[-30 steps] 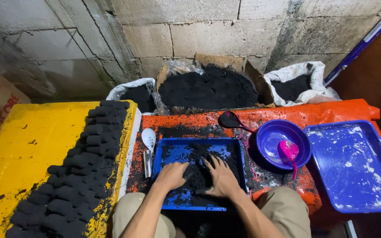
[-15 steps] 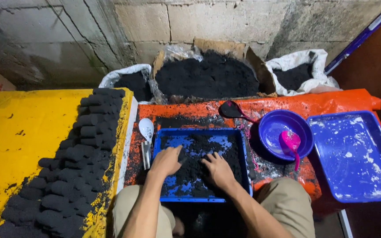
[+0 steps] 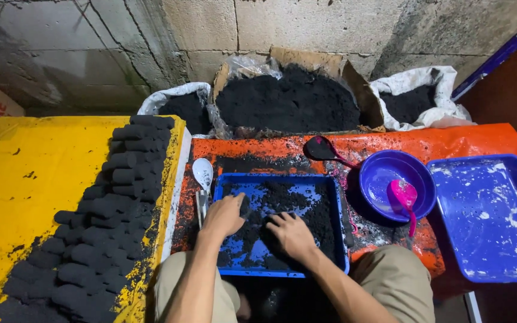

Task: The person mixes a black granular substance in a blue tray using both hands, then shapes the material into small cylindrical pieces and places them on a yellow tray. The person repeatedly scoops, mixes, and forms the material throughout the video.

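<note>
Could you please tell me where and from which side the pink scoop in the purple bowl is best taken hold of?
Probably by its handle. The pink scoop lies with its head inside the purple bowl, and its thin handle sticks out over the near rim towards the person. Coming from the near side, fingers can close on that free end.
</note>
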